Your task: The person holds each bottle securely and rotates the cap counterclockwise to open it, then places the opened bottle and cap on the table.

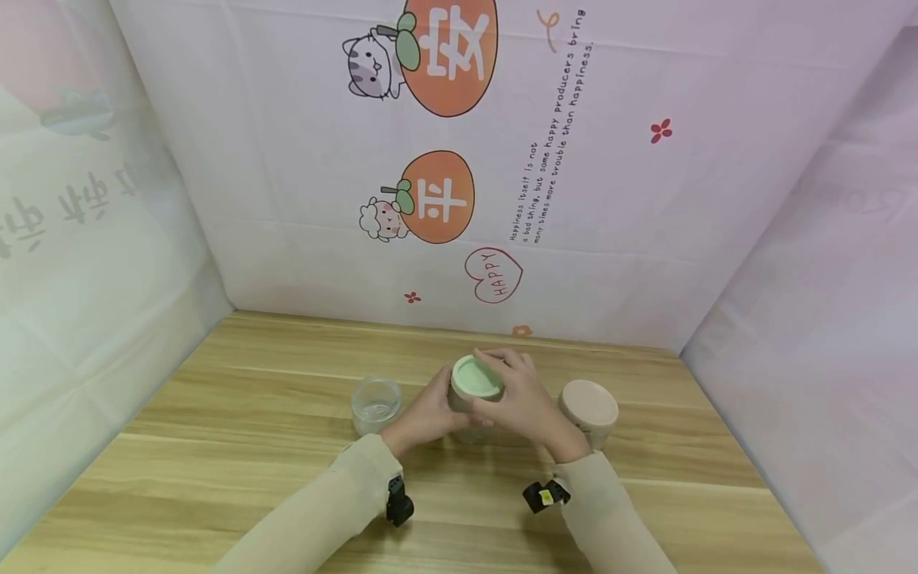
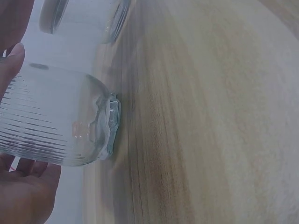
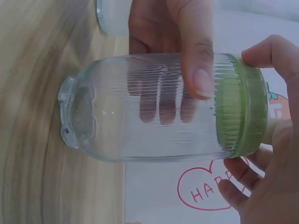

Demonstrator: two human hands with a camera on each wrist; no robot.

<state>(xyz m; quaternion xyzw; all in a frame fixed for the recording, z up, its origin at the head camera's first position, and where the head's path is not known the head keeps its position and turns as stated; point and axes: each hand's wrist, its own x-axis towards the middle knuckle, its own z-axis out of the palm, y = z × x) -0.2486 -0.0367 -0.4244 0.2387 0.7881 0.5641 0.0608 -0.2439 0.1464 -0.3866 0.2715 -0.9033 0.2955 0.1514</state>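
Observation:
A clear ribbed glass jar (image 3: 112, 135) with a green lid (image 1: 475, 378) stands upright on the table in the head view, and it lies sideways across the right wrist view. My left hand (image 1: 429, 413) grips the jar's body, thumb on the near side and fingers behind the glass. Around the lid's rim curl the fingers and thumb of my right hand (image 1: 519, 399). The lid sits on the jar's mouth. In the left wrist view, the jar's scalloped foot (image 2: 110, 126) shows close to the wooden surface.
To the left stands a clear glass jar (image 1: 376, 406) with no lid on it. A jar with a beige lid (image 1: 590, 402) is at the right, beside my right wrist. Printed white cloth (image 1: 323, 263) walls the wooden table (image 1: 287, 383) at the back and sides.

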